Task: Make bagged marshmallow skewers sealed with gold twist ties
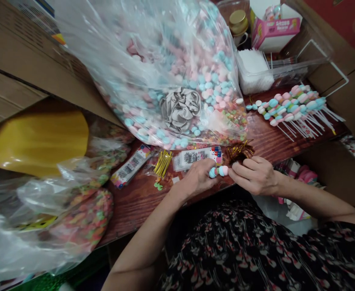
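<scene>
My left hand (199,176) is closed around one end of a marshmallow skewer (218,171), a short row of blue, green and pink sweets lying sideways above the table's front edge. At the skewer's right end, my right hand (252,175) has its fingers bent and pinched together. What those fingers hold is hidden. Just behind the right hand lies a brown bundle with gold twist ties (240,150). Printed label packets (197,157) lie behind the left hand, beside a small bunch of gold ties (163,163).
A big clear bag of pastel marshmallows (208,85) fills the back, with crumpled grey material (181,109) on it. Finished skewers (295,105) are piled at right, near a clear plastic bin (301,66). Bagged gummies (86,218) stand at left; loose green gummies (158,186) dot the table (135,210).
</scene>
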### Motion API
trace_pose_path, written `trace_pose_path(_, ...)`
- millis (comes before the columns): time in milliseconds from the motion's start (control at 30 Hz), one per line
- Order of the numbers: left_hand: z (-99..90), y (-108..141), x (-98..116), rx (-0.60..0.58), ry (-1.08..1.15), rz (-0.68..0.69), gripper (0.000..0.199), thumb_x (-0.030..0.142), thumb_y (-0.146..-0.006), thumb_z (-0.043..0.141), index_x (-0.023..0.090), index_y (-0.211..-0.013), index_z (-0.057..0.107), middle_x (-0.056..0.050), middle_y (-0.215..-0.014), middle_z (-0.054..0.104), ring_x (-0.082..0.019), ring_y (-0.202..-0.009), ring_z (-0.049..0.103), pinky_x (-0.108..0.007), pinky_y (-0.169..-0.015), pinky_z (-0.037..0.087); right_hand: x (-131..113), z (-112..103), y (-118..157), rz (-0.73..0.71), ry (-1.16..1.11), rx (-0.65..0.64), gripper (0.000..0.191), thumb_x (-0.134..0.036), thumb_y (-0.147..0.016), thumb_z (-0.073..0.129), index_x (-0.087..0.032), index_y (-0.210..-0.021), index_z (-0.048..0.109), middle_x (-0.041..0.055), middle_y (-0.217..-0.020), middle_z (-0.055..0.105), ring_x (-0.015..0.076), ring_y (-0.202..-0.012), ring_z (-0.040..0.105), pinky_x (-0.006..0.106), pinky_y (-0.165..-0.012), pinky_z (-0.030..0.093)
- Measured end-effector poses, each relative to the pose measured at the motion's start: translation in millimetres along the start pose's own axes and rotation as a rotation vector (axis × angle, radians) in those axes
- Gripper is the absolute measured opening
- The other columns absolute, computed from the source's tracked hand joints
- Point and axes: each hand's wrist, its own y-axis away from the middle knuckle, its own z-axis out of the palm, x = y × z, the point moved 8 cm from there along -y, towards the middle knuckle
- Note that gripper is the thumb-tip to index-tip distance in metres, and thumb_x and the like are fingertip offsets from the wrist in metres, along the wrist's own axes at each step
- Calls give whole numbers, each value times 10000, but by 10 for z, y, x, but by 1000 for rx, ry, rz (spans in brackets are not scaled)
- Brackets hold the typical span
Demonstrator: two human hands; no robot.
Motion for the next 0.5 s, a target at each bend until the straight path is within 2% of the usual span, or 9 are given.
trace_pose_path(167, 41, 50, -50, -9, 105, -25, 458, 263, -784, 706, 182, -1200, 533, -56, -1016, 681, -188, -874, 638, -299, -782, 485, 172, 164, 36, 69, -99, -94, 151, -201, -932, 517, -203, -923, 668, -4, -741, 625, 143, -693, 398, 319, -614, 247)
trace_pose_path(333, 99, 28, -52, -43, 111, -60, 604, 170, -785, 629, 181, -1354, 427, -86, -1103, 672, -217, -945, 651, -350, -850, 505, 133, 200, -29, 11, -103, -103, 169, -218, -943, 518, -193, -843, 652, 1, -751, 609, 135, -689, 382, 322, -615, 225)
trace_pose_path(433, 91, 6, -40, -54, 151, -48, 760, 174, -792, 599, 183, -1480, 276, -96, -1133, 654, -231, -1005, 638, -375, -896, 501, 122, 165, -92, 23, -84, -77, 199, -218, -952, 509, -197, -811, 648, 1, -752, 611, 128, -686, 383, 323, -617, 219)
trace_pose_path(500, 34, 10, -65, -34, 183, -47, 897, 241, -789, 651, 195, -1531, 149, -105, -1175, 632, -246, -1056, 617, -395, -932, 490, 154, 147, -100, 36, -101, -56, 194, -225, -955, 509, -200, -825, 652, -1, -748, 615, 129, -693, 391, 319, -620, 227)
